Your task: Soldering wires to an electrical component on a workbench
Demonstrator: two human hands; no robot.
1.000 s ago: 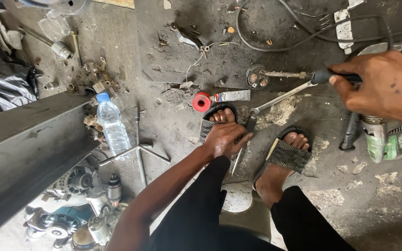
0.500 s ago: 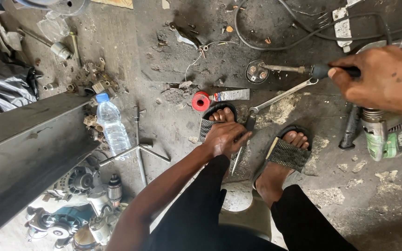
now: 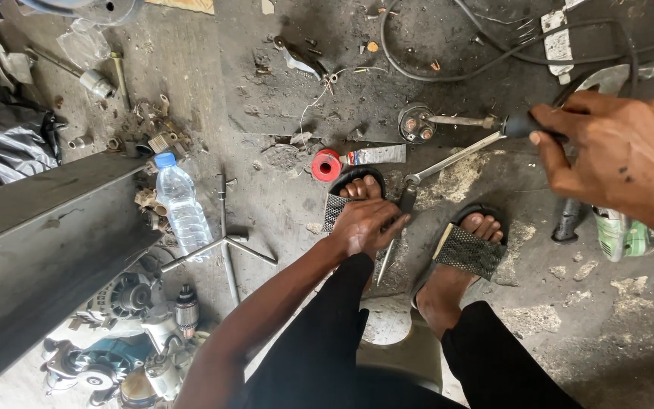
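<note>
the screwdriver (image 3: 471, 121) lies level over the stained concrete floor (image 3: 281, 197), its black handle in the fingers (image 3: 550, 148) of the right hand (image 3: 618, 163), which are closed around it. its rusty shaft runs away from those fingers toward the left and its tip meets a small round metal part (image 3: 416, 123) with studs on its face, resting on the floor. just below the shaft a long spanner (image 3: 452, 160) lies slanted on the floor, well clear of the hand.

the left hand (image 3: 365, 226) is down over the foot in the left sandal (image 3: 346, 198), fingers curled shut on the dark handle of a slim tool (image 3: 397, 227) whose metal blade points down toward the person. the other foot sits in a mesh-topped sandal (image 3: 467, 250) to the right of those fingers.

just beyond the left fingers a red roll of tape (image 3: 326, 165) lies touching a flat tube (image 3: 376, 155). farther left of them stand a cross wheel wrench (image 3: 225, 242) flat on the floor and a clear plastic bottle (image 3: 182, 203) with a blue cap, lying near a grey metal beam (image 3: 47, 227). below that, motor parts (image 3: 126, 333) are heaped together. under the right hand a green and white power tool (image 3: 621, 233) shows in part, and a black cable (image 3: 448, 68) loops across the floor beyond the screwdriver.
</note>
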